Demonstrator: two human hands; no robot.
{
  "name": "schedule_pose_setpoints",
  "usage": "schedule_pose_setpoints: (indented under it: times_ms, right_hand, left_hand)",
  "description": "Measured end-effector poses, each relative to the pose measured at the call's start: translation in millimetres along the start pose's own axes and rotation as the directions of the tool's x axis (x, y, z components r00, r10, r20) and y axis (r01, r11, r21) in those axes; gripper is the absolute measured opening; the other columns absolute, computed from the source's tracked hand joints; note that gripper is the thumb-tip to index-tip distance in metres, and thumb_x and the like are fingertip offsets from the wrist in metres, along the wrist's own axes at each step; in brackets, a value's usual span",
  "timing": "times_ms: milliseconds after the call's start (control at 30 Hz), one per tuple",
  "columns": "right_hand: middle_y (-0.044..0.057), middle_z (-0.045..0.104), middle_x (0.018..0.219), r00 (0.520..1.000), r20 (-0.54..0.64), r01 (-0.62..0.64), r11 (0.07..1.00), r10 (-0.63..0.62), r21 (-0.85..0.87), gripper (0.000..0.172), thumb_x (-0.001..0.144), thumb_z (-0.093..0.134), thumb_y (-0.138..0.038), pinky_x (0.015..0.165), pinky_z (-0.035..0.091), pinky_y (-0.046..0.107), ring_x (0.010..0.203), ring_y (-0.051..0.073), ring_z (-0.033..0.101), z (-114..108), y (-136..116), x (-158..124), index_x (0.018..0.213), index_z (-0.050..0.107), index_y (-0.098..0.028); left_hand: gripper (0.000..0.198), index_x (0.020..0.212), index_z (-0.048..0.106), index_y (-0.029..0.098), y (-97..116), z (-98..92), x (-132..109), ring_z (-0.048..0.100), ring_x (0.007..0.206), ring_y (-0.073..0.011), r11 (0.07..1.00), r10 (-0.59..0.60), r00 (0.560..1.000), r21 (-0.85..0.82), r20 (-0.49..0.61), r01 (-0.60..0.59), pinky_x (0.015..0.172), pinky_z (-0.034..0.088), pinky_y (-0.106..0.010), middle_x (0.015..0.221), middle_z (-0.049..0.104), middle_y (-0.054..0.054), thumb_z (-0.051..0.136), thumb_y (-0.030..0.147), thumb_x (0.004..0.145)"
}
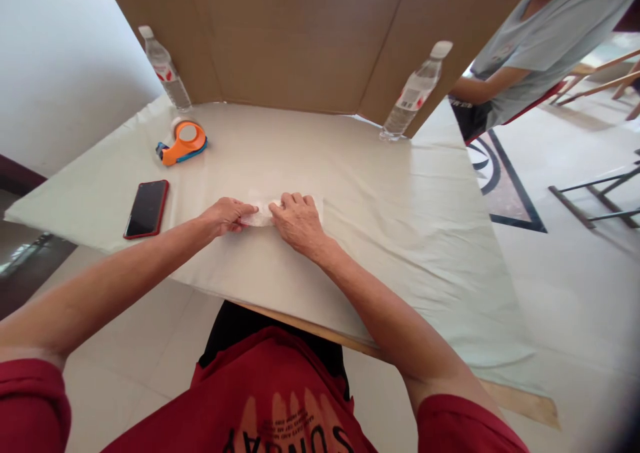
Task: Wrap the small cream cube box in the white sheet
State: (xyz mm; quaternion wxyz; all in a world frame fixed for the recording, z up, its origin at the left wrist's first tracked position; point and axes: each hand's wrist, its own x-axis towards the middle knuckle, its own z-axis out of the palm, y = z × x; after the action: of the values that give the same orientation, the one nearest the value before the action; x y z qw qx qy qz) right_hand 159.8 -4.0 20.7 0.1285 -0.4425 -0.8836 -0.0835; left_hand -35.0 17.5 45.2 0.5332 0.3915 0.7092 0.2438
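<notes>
A small whitish, see-through piece of plastic wrapping (262, 219) lies low over the tabletop between my hands; what it contains, if anything, I cannot make out. My left hand (226, 217) pinches its left end between thumb and fingers, with a bit of red showing by the fingertips. Over its right part, my right hand (299, 223) is closed, fingers curled down and thumb pressed on the wrapping. A thin clear edge shows just past the right fingers. The right fingertips are partly hidden.
The table has a pale, wrinkled cloth (390, 239). To the left lie a phone (146, 209) and an orange tape dispenser (186, 145). Water bottles (167, 73) (416, 93) stand before a cardboard screen (295, 39). A person in a grey shirt (545, 46) sits beyond, at right.
</notes>
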Motion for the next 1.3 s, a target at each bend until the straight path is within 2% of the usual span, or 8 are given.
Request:
schedule_pose_setpoints:
  times_ms: [67, 300, 500, 733, 900, 1000, 1100, 1300]
  right_hand:
    - [0.015, 0.065, 0.11, 1.0, 0.012, -0.001, 1.0, 0.001, 0.008, 0.022, 0.1, 0.052, -0.03, 0.079, 0.028, 0.04, 0.1, 0.029, 0.049, -1, 0, 1, 0.111, 0.068, -0.02]
    - [0.017, 0.065, 0.112, 0.998, 0.055, -0.01, 0.999, 0.008, 0.034, 0.025, 0.101, 0.049, -0.03, 0.079, 0.028, 0.039, 0.103, 0.03, 0.049, -7, -1, 2, 0.113, 0.068, -0.019]
    - [0.017, 0.064, 0.113, 0.999, 0.052, -0.006, 0.999, 0.003, 0.045, 0.025, 0.101, 0.05, -0.03, 0.078, 0.027, 0.04, 0.103, 0.031, 0.05, -8, 0, 1, 0.113, 0.068, -0.019]
    - [0.017, 0.065, 0.111, 0.999, 0.043, -0.002, 0.999, 0.0, 0.055, 0.025, 0.102, 0.048, -0.03, 0.079, 0.027, 0.04, 0.104, 0.031, 0.051, -7, 1, 2, 0.11, 0.068, -0.018]
    - [0.016, 0.066, 0.111, 0.999, 0.033, -0.003, 0.998, 0.001, 0.061, 0.023, 0.102, 0.048, -0.028, 0.081, 0.028, 0.04, 0.105, 0.031, 0.053, -6, 0, 2, 0.111, 0.066, -0.018]
    - [0.015, 0.068, 0.11, 0.999, 0.027, -0.02, 0.997, 0.017, 0.077, 0.025, 0.101, 0.049, -0.026, 0.083, 0.029, 0.04, 0.104, 0.03, 0.054, -7, 0, 3, 0.121, 0.06, -0.016]
    - [0.016, 0.068, 0.111, 0.999, 0.022, -0.031, 0.995, 0.029, 0.094, 0.034, 0.1, 0.052, -0.027, 0.084, 0.03, 0.04, 0.104, 0.03, 0.055, -9, 1, 5, 0.129, 0.053, -0.011]
    - [0.017, 0.069, 0.112, 0.999, 0.017, -0.046, 0.99, 0.044, 0.134, 0.036, 0.094, 0.056, -0.025, 0.085, 0.031, 0.04, 0.105, 0.031, 0.056, -11, 1, 5, 0.127, 0.052, -0.009]
  left_hand:
    - [0.028, 0.069, 0.058, 0.018, 2, 3.8, -1, 0.053, 0.05, -0.0111, 1.0, -0.014, 1.0, 0.006, -0.003, 0.014, 0.046, 0.038, -0.024, 0.062, 0.063, 0.0, 0.084, 0.027, 0.068]
    - [0.025, 0.066, 0.053, 0.018, 15, 17.2, 0, 0.041, 0.04, -0.0077, 0.997, -0.021, 0.999, 0.072, -0.026, 0.023, 0.042, 0.032, -0.022, 0.049, 0.052, 0.005, 0.078, 0.017, 0.07]
    - [0.017, 0.068, 0.06, 0.017, 17, 16.2, -3, 0.055, 0.054, -0.0124, 0.991, 0.042, 0.997, 0.131, -0.068, -0.033, 0.05, 0.039, -0.023, 0.059, 0.06, 0.002, 0.076, 0.016, 0.068]
    - [0.01, 0.069, 0.062, 0.016, 21, 26.8, -8, 0.058, 0.058, -0.0143, 0.989, 0.057, 0.993, 0.145, -0.1, -0.042, 0.05, 0.04, -0.024, 0.062, 0.063, 0.0, 0.071, 0.012, 0.069]
    - [0.01, 0.073, 0.062, 0.016, 20, 32.8, -4, 0.06, 0.057, -0.0134, 0.995, 0.095, 0.993, 0.048, -0.07, -0.092, 0.047, 0.04, -0.021, 0.062, 0.063, 0.0, 0.071, 0.014, 0.07]
    - [0.012, 0.072, 0.059, 0.016, 20, 33.6, 0, 0.059, 0.053, -0.0118, 0.996, 0.088, 0.995, -0.022, -0.039, -0.089, 0.046, 0.041, -0.02, 0.059, 0.06, 0.002, 0.071, 0.015, 0.072]
    - [0.016, 0.07, 0.055, 0.017, 21, 34.9, 2, 0.059, 0.051, -0.0115, 0.996, 0.082, 0.996, -0.025, -0.036, -0.083, 0.047, 0.043, -0.02, 0.057, 0.059, 0.002, 0.071, 0.016, 0.073]
    - [0.019, 0.064, 0.052, 0.018, 29, 37.9, -5, 0.055, 0.047, -0.01, 0.991, 0.12, 0.993, -0.054, -0.014, -0.121, 0.05, 0.047, -0.022, 0.052, 0.055, 0.004, 0.068, 0.011, 0.072]
